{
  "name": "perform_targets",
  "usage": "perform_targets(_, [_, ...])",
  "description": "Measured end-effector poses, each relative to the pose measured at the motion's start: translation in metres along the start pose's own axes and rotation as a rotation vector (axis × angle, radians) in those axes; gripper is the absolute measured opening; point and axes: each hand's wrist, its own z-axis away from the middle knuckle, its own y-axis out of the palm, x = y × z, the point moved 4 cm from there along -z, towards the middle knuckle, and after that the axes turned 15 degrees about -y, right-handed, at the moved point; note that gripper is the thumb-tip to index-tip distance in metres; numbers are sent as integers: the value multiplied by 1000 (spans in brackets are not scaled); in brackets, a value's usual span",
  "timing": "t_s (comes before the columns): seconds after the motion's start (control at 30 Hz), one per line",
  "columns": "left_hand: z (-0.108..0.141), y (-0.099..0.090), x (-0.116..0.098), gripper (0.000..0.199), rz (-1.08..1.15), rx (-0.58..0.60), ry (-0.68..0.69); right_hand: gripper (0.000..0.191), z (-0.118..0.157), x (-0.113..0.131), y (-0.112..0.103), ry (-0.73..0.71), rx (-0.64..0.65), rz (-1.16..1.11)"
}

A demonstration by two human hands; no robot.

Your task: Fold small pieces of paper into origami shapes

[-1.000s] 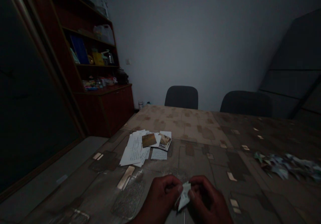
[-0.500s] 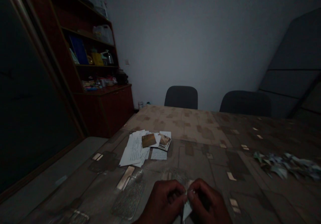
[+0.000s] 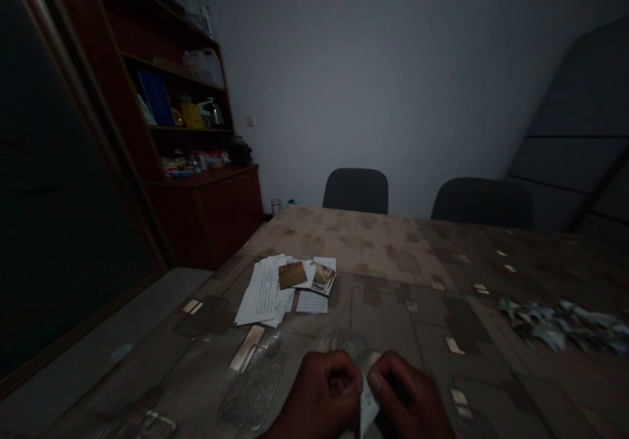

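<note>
A small pale piece of paper (image 3: 368, 407) stands between my two hands at the bottom centre. My left hand (image 3: 327, 390) is closed, its thumb and fingertips pinching the paper's left edge. On the other side my right hand (image 3: 405, 390) is curled, with thumb and fingers pressed on the paper's upper right edge. Beyond the hands lie several printed white sheets (image 3: 263, 295), with a brown card (image 3: 292, 274) and a small stack of pictures (image 3: 323, 277) on top. Crumpled, folded papers (image 3: 560, 324) form a heap on the right.
A patterned cloth covers the table (image 3: 354, 242). Two dark chairs (image 3: 355, 190) (image 3: 481, 202) stand at its far edge. At the left is a red-brown cabinet (image 3: 228, 206) with shelves holding a kettle and containers.
My fingertips have moved slightly apart at the top, and more of the paper shows between them. The sheets and the heap lie as before.
</note>
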Motion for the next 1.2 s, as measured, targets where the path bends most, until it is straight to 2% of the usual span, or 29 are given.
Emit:
perform_targets(0.13, [-3, 0, 4, 12, 124, 39, -76, 42, -3, -6, -5, 86, -47, -76])
perform_targets(0.27, [-1, -5, -3, 18, 236, 64, -32, 40, -6, -6, -12, 114, -113, -94])
perform_targets(0.43, [0, -7, -5, 17, 214, 72, 33, 37, -7, 1, -10, 37, -93, -34])
perform_targets(0.53, [-3, -3, 5, 15, 196, 70, -16, 35, -7, 5, -8, -11, -76, -48])
perform_targets(0.6, [-4, -2, 7, 17, 231, 90, -27, 32, -6, 6, -8, 0, -78, -88])
perform_targets(0.73, [-2, -8, 0, 23, 349, 31, 8, 28, -3, 3, -9, 36, -125, -108])
perform_targets(0.83, [-1, -12, -4, 23, 401, 6, 14, 26, 0, 0, -5, 8, -104, -88])
perform_targets(1.1, [-1, -8, 2, 6, 273, -48, 19, 17, 2, 0, -1, -19, -104, 27])
perform_targets(1.2, [1, -9, 0, 8, 182, -80, 60, 11, 1, 2, -4, -44, -139, 64])
